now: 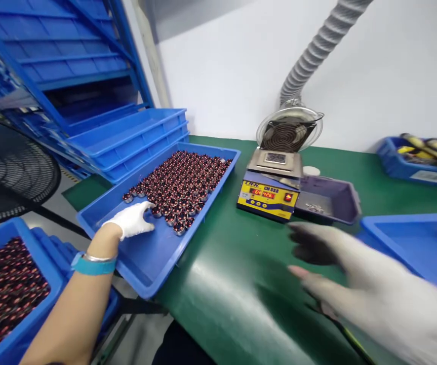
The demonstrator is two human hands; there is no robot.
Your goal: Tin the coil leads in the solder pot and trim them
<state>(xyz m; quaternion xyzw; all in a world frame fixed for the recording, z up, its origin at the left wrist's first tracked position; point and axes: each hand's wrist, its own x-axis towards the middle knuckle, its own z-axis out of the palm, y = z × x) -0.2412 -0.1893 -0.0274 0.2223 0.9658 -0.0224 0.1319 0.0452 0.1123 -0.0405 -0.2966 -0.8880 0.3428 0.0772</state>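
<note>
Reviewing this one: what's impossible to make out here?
All in the head view:
- Right hand: motion blur obscures its grip.
- Right-side blue tray: cut off by the right edge.
- Bin label: print too small.
- Fan: cut off by the left edge.

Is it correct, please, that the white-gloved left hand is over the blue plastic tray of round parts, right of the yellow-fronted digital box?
Not quite: in the head view, the blue plastic tray of round parts is left of the yellow-fronted digital box.

Bright, glare on tabletop (212, 284), blurred right hand (381, 289)
</note>
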